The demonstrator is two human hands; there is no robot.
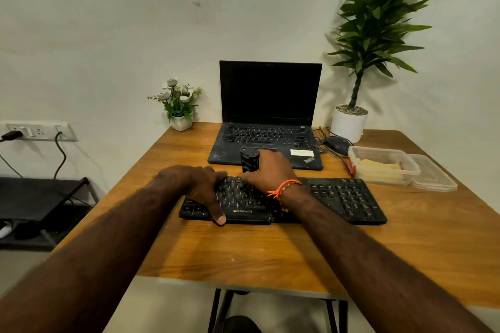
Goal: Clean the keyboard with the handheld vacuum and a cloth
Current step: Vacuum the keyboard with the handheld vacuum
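- Wooden table (243,257) stands against a pale wall, and two bare arms reach over it from the near side
- black keyboard (338,197) lies flat near the middle of the table, and it looks dusty
- small black handheld vacuum (249,160) stands up straight on the far edge of the keyboard, near the keyboard's middle
- right hand (266,170) has its fingers wrapped around the vacuum and grips it
- an orange string band (284,189) goes around the right wrist
- left hand (201,186) rests on the left end of the keyboard with its fingers bent over the far edge and its thumb on the near edge, so it grips the keyboard
- just behind the keyboard sits an open black laptop (270,94) with a dark screen
- right of the laptop lies a dark mouse (336,143) with wires by it
- a clear plastic box (384,167) sits near the right end of the keyboard with something yellow inside, and its lid (435,178) lies just beside it
- a tall green plant in a white pot (349,123) stands in the far right corner
- a little pot of white flowers (180,105) stands left of the laptop
- a wall socket (40,131) with plugs in it is on the left wall
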